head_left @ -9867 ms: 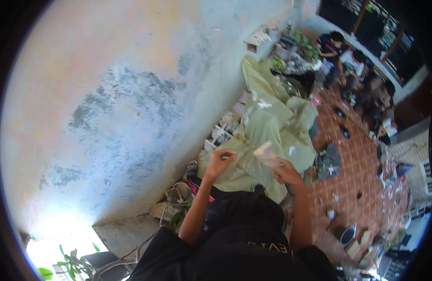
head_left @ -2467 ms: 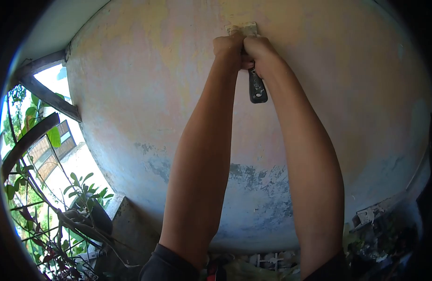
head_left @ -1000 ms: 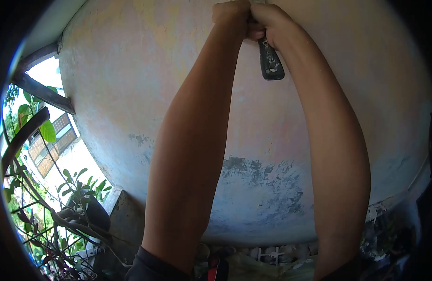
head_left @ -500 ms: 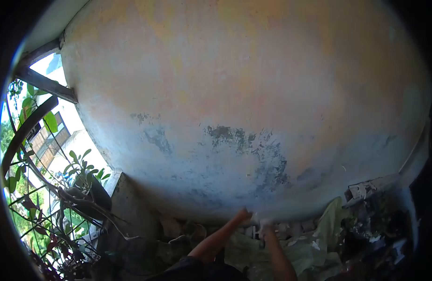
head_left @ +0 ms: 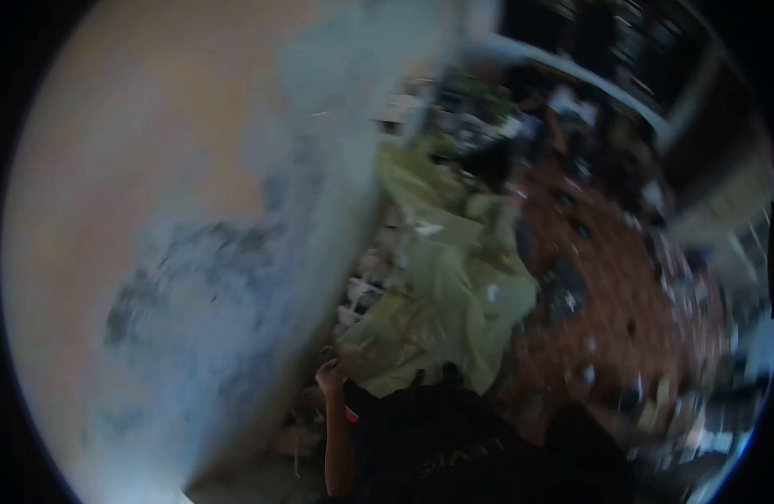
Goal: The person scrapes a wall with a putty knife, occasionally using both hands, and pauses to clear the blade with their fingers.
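Observation:
My left hand is in the lower middle of the head view, close to the foot of the wall. Its fingers look closed, and whatever they may hold is too small and blurred to make out. Just beyond the fingers lies the edge of a crumpled yellow-green sheet, which spreads over the ground. A row of pale rubble pieces shows between this sheet and the painted wall. My right hand is out of view.
Reddish-brown floor with scattered small items lies to the right. Blurred clutter is heaped at the far end by the wall. My dark clothing fills the bottom. Pale block-like shapes stand along the right side.
The view has swung to the right, from facing the wall to looking along it. Both hands were together low by the wall; now only the left shows, and the right has left the view.

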### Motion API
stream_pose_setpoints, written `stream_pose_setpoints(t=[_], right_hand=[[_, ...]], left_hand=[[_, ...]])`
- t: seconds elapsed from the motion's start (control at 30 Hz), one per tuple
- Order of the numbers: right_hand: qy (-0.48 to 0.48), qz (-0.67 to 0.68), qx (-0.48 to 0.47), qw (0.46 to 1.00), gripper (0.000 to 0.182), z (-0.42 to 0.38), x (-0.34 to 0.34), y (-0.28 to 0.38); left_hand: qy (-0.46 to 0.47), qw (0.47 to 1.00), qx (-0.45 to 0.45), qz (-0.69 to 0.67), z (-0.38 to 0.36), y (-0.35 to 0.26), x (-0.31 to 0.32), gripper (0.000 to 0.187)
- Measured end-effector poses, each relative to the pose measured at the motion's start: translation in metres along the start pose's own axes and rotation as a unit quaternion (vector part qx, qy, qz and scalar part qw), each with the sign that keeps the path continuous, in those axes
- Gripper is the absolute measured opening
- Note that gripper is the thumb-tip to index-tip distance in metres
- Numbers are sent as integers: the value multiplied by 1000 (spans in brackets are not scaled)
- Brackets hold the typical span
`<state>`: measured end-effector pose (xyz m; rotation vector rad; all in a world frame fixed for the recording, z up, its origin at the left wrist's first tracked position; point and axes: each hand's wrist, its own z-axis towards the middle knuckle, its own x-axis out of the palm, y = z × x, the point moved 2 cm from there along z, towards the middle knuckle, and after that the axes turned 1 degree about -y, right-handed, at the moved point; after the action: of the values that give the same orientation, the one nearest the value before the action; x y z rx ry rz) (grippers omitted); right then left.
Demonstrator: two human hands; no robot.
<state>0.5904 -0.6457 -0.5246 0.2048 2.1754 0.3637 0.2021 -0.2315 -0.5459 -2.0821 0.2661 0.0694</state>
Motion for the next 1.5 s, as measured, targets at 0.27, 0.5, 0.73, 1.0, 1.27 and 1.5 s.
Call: stream_pose_setpoints(t=[0.27, 0.5, 0.73, 1.0, 1.27, 1.5], right_hand=[[-76, 198, 65, 975, 38, -84, 122, 6], [-71, 273, 333, 900, 41, -184, 169, -54], [-153, 360, 430, 814, 36, -228, 175, -106], [-283, 418, 233, 831, 28, -184, 142, -40], [-242, 397, 77, 882, 26, -172, 71, 41], [-215, 397, -2, 892, 23, -171, 56, 79]], left_hand=[[163, 974, -70, 139, 0, -3, 95, 28], [323, 921, 4, 218, 14, -28, 182, 36], [402, 889, -9, 220, -11, -10, 191, 51], [449, 855, -75, 249, -52, -7, 193, 47], [463, 849, -49, 248, -50, -21, 207, 47], [436, 877, -44, 200, -79, -58, 204, 37]])
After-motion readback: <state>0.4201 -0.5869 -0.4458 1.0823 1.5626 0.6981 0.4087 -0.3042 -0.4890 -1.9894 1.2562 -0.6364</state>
